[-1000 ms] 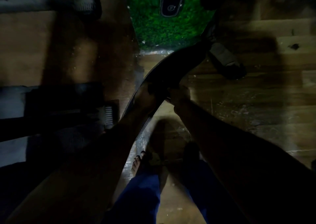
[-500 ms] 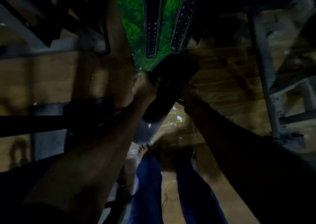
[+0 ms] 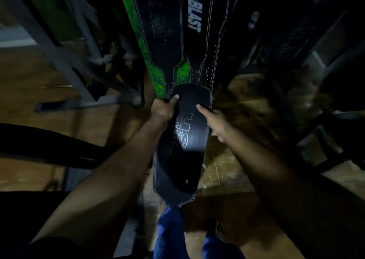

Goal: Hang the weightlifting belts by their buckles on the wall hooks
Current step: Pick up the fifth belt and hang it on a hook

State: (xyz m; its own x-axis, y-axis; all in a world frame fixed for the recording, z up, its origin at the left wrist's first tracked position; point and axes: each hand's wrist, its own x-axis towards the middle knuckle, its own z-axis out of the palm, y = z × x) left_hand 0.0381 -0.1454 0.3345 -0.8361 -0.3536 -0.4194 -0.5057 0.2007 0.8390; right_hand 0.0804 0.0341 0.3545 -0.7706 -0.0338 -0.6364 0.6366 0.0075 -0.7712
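Observation:
A wide black weightlifting belt (image 3: 183, 144) with pale stitching and a printed logo hangs in front of me, held up with both hands. My left hand (image 3: 164, 108) grips its upper left edge, thumb on the face. My right hand (image 3: 214, 120) holds the right edge, thumb pressed on the front. Its buckle is not visible. Behind it, two black belts hang down a green wall panel (image 3: 156, 74): one (image 3: 160, 31) on the left and one with white lettering (image 3: 199, 25) beside it. No hooks are in view.
A grey metal frame (image 3: 65, 61) stands at the left. Dark gym equipment (image 3: 316, 76) fills the right side. A black padded bar (image 3: 49, 144) crosses at the lower left. Wooden floor (image 3: 223, 171) lies below, with my blue-trousered legs (image 3: 171, 235) on it.
The view has tilted up from the floor toward the wall. The belt has been lifted and turned flat toward me, and both hands have moved to its upper edges.

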